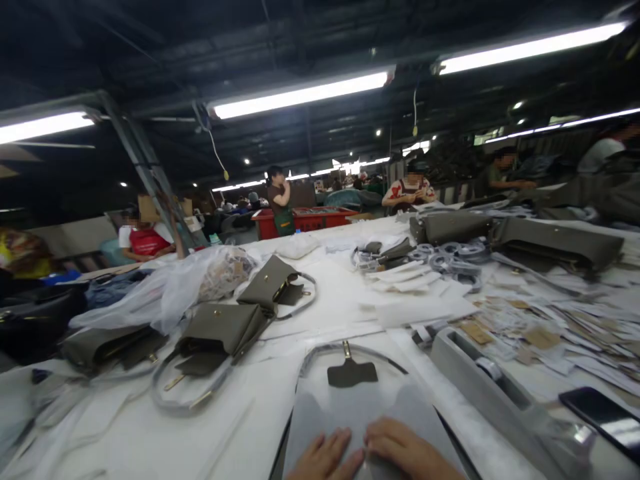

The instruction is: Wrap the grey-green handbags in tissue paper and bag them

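My left hand (327, 455) lies flat on a pale translucent sheet (320, 407), its fingers a little apart. Beside it my right hand (407, 448) rests on the same sheet, fingers stretched toward the left one. Dark edges, likely of a bag, show along both sides under the sheet; the rest of it is hidden. Beyond the sheet's top edge lies an olive-grey tab (353, 374) with a gold clasp (346, 349). A grey wrapped strap (320, 351) arches around the tab.
Olive-grey handbags (220, 328) lie at left. A tape dispenser (480, 373) and a phone (603, 417) stand at right, near paper scraps (540, 337). Farther back are more bags (555, 243), wrapped straps (450, 259) and a plastic bag (175, 287). Several people work beyond the table.
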Tool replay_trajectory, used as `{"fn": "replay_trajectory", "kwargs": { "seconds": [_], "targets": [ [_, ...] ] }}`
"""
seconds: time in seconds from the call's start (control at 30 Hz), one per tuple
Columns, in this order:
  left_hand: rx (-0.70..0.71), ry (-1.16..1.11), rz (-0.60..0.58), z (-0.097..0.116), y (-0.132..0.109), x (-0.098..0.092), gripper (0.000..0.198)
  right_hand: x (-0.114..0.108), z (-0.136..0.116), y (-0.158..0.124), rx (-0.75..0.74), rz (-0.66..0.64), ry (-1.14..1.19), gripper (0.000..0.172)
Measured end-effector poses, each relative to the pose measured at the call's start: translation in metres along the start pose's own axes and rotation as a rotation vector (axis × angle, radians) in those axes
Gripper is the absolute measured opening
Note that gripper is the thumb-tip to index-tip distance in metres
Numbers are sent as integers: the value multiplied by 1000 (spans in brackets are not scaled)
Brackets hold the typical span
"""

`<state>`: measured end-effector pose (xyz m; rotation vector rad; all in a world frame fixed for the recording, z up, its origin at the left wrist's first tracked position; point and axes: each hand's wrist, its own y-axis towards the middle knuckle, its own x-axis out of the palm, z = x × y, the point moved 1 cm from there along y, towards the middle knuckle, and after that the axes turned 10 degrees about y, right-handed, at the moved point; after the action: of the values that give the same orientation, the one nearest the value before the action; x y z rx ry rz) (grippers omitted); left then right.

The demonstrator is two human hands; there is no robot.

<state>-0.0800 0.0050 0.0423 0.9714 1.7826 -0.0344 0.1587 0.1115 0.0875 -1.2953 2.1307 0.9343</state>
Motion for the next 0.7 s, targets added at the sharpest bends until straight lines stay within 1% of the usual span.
{"fn": "replay_trajectory", "kwargs": {
  "seconds": [0.03,0.07,0.1,0.13,0.17,0.23,0.3,0.4,0.5,0.7],
  "targets": [
    [-22,-54,-107,-1,4,-18,62,-3,-8,-3,54,52,53,27],
    [-82,-110,-204,-2,9,-35,62,-5,-14,-5,95,74,87,23],
    [-118,-174,-279,-5,14,-49,59,-6,-18,-5,103,73,115,21],
    [-135,-249,-341,-7,18,-58,57,-7,-19,-5,105,84,132,22],
    [-151,-319,-392,-10,22,-63,55,-7,-18,-4,107,79,139,23],
    [-153,-410,-456,-14,26,-64,53,-7,-13,-1,87,56,133,25],
    [-150,-440,-479,-15,27,-60,53,-6,-10,0,52,35,109,25],
    [-151,-425,-460,-12,24,-57,54,-8,-13,2,8,12,52,24],
    [-159,-400,-440,-10,22,-56,55,-8,-17,3,-6,-6,-16,24],
    [-169,-407,-450,-10,22,-57,54,-8,-19,3,-42,-19,-117,22]
  ]
}}
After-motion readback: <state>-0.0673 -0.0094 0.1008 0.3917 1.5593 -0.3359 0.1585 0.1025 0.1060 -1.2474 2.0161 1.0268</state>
